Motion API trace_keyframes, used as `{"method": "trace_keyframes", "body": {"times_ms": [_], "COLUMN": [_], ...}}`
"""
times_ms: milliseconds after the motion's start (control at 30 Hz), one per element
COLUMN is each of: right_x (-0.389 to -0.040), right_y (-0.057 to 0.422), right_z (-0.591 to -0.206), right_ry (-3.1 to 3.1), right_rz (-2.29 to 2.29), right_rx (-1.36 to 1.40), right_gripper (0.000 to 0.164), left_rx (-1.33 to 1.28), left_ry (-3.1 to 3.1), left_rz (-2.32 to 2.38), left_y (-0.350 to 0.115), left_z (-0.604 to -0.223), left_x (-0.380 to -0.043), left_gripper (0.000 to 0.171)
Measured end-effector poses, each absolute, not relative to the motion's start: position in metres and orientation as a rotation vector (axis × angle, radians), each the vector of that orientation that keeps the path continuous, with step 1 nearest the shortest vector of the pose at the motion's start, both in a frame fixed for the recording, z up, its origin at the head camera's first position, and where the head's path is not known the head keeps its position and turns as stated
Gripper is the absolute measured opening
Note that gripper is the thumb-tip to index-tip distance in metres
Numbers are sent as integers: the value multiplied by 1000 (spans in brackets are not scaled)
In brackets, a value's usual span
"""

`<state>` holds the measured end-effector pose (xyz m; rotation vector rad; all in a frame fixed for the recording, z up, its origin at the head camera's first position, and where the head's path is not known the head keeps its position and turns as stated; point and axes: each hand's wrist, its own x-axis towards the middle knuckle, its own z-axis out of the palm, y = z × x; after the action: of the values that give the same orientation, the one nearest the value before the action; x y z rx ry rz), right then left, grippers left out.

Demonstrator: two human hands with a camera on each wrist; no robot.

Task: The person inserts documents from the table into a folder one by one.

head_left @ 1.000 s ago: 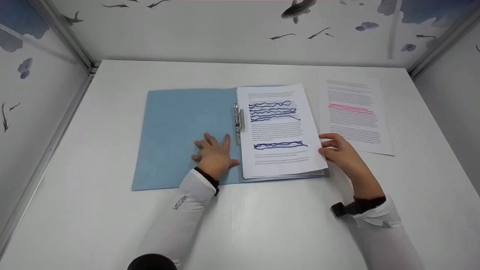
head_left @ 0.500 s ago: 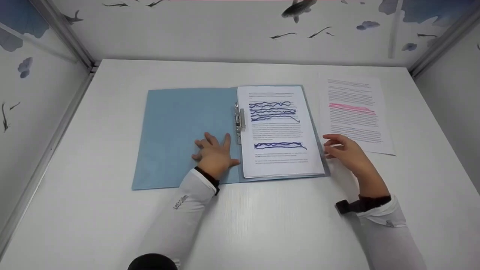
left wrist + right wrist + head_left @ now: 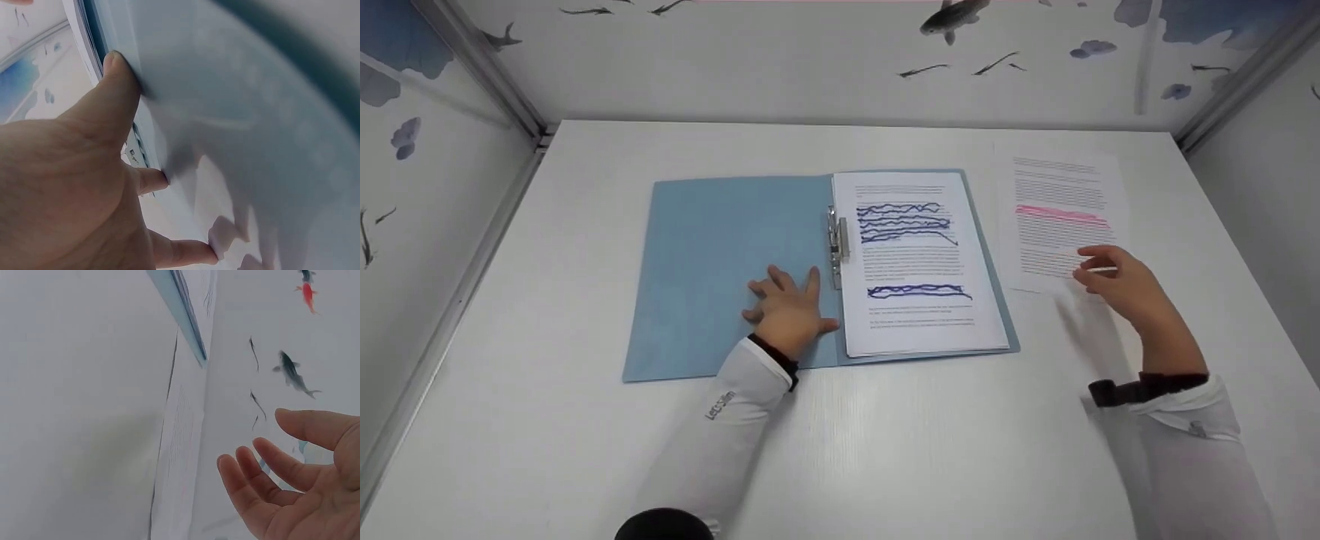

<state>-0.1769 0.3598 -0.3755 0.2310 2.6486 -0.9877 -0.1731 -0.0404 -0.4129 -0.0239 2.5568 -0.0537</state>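
Observation:
An open blue file folder (image 3: 705, 247) lies on the table. Its metal clip (image 3: 838, 238) stands at the spine beside a stack of printed sheets (image 3: 919, 262), whose top page has lines scribbled over in dark blue. My left hand (image 3: 789, 315) rests with spread fingers on the bare left cover; the left wrist view shows its fingertips (image 3: 154, 180) against the blue surface. My right hand (image 3: 1125, 289) is over the lower part of loose printed paper (image 3: 1065, 187) marked with pink lines. In the right wrist view its loosely bent fingers (image 3: 236, 481) hold nothing.
White panels (image 3: 810, 67) with painted fish and leaves rise behind and beside the white table (image 3: 900, 450). The loose paper lies to the right of the folder. A round black object (image 3: 664, 523) shows at the bottom edge.
My right hand has let go of the top sheet's edge and moved right, over the loose paper. The sheet now lies flat on the stack. My left hand has stayed put.

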Motion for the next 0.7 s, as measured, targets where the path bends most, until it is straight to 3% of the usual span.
{"method": "trace_keyframes", "body": {"times_ms": [367, 700], "right_x": [-200, -225], "right_y": [423, 422], "right_z": [-370, -381], "right_ry": [2705, 2584], "right_rz": [-525, -464], "right_rx": [366, 449], "right_gripper": [57, 64], "left_rx": [-3, -6], "left_ry": [2515, 2536], "left_rz": [-91, -73], "left_y": [-39, -42], "left_z": [-413, -410], "left_x": [-173, -173], "left_gripper": [92, 92]}}
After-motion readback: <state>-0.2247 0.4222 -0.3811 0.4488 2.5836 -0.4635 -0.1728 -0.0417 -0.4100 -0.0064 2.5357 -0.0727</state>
